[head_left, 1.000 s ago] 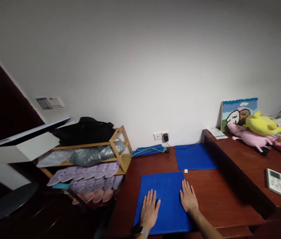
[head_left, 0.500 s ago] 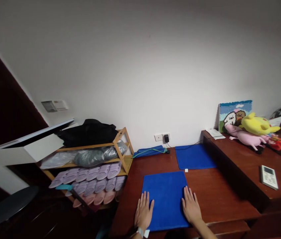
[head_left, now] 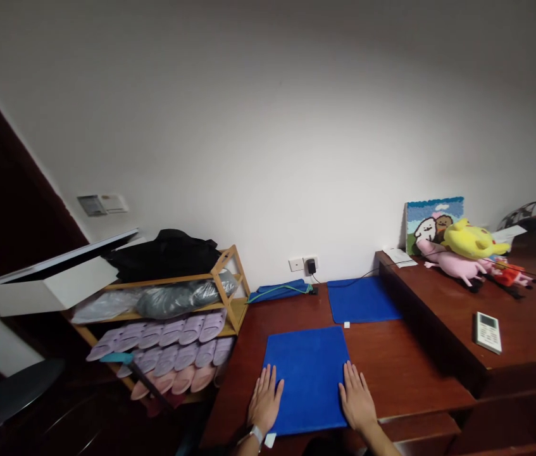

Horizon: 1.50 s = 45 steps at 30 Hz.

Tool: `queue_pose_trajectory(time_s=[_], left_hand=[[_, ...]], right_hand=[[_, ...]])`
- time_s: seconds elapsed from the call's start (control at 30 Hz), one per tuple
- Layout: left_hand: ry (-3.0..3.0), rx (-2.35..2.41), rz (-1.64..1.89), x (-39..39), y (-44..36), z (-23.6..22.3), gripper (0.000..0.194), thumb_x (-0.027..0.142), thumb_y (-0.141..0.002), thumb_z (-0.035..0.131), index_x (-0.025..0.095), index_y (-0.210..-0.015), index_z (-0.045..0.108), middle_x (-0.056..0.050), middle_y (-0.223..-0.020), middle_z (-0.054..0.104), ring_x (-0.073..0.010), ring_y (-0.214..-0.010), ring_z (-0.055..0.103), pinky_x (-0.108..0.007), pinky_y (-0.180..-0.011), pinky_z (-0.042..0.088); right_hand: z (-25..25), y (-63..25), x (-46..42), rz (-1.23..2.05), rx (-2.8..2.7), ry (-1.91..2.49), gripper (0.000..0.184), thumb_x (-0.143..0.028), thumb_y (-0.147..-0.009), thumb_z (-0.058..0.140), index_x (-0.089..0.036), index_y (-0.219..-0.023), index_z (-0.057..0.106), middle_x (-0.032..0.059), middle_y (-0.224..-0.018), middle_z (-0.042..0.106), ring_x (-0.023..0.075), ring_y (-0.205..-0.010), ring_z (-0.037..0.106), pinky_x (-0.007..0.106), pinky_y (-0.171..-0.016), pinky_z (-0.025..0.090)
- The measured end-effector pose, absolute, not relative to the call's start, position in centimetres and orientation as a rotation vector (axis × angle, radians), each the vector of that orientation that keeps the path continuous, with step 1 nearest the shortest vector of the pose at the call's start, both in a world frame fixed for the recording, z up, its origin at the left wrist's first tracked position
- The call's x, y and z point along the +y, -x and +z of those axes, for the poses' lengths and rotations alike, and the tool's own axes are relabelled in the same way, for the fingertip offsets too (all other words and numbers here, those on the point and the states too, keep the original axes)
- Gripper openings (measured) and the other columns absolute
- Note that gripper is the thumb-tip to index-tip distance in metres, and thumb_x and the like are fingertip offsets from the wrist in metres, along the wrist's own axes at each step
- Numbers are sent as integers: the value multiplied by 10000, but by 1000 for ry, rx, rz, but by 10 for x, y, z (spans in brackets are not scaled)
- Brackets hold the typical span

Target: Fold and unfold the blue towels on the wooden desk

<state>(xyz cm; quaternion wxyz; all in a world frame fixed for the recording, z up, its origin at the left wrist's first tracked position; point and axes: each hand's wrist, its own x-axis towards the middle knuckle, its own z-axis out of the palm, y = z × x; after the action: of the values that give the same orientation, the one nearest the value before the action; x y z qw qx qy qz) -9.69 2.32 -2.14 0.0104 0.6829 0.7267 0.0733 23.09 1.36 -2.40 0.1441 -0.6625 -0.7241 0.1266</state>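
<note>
A blue cloth [head_left: 306, 383] lies spread out on the reddish-brown wooden table [head_left: 400, 373], with a white tag at its near left corner. My left hand [head_left: 266, 398] rests flat over its left edge, fingers stretched forward and thumb apart. On the right edge lies my right hand [head_left: 357, 396], also flat and holding nothing. Farther back, a second blue cloth [head_left: 362, 300] lies on the table, its white tag toward me. Against the wall sits a folded blue cloth [head_left: 278, 290] with a green cord across it.
A wooden rack [head_left: 235, 316] with slippers [head_left: 170, 332], bagged items and a black bag [head_left: 166, 256] stands left. On the raised desk at right are plush toys [head_left: 469, 244], a picture [head_left: 433, 221] and a white remote-like device [head_left: 488, 332]. A black plug [head_left: 311, 266] sits in the wall socket.
The view has shifted slightly, so most things sit a little farther left. Both hands stay flat on the cloth's side edges, and the cloth looks unchanged.
</note>
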Motion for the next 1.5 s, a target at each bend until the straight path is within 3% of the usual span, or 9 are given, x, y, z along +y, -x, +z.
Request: queue_pose_trajectory(time_s=[0.2,0.43,0.57,0.73,1.03,1.27,1.5], left_hand=[[-2319,2171,320,24,76,-8,664,535,-1064,265,198,-1628,357,-82,-1703,342,-269,-1582,303,-513,-1295,303],[-2566,1618,287,21,-52,6,656,542,-1083,219,229,-1659,235,-34,-1731,251,-227,-1597,262,-462,-1310,293],[-2558,1546,270,19,-82,-1,617,488,-1093,188,247,-1661,204,-19,-1726,263,-217,-1595,267,-464,-1313,296],[-2505,1713,214,13,-35,-9,641,532,-1082,233,259,-1660,185,-31,-1731,230,-247,-1600,250,-503,-1312,287],[-2237,2174,267,1,94,-19,668,557,-1066,273,222,-1643,309,-59,-1717,297,-261,-1589,287,-495,-1299,298],[-2201,2194,266,4,100,-11,664,543,-1062,252,225,-1640,324,-57,-1715,295,-259,-1591,270,-524,-1301,283],[-2114,2364,355,-21,110,-45,677,505,-1044,289,165,-1624,370,-85,-1693,350,-269,-1577,305,-489,-1292,311]], right_hand=[[-21,-229,12,363,-2077,1912,669,-426,-1046,225,-120,-1634,316,50,-1711,211,244,-1598,196,487,-1317,184],[-14,-232,11,392,-2113,1911,659,-395,-1041,238,-120,-1636,299,59,-1712,211,243,-1600,196,475,-1320,167],[-14,-233,11,374,-2155,1908,648,-356,-1030,240,-137,-1637,303,51,-1714,199,241,-1604,178,477,-1317,163],[-12,-230,12,395,-2131,1942,674,-420,-1045,203,-119,-1644,273,54,-1719,184,237,-1607,164,473,-1321,144],[-12,-218,24,407,-2103,1924,671,-420,-1045,212,-128,-1642,297,57,-1716,227,235,-1602,188,466,-1319,160],[-16,-218,16,393,-2097,1882,656,-426,-1055,217,-144,-1641,310,49,-1707,233,256,-1595,214,514,-1312,187],[-43,-220,-17,347,-2083,1807,650,-458,-1060,257,-168,-1637,333,36,-1705,251,265,-1599,191,518,-1318,206]])
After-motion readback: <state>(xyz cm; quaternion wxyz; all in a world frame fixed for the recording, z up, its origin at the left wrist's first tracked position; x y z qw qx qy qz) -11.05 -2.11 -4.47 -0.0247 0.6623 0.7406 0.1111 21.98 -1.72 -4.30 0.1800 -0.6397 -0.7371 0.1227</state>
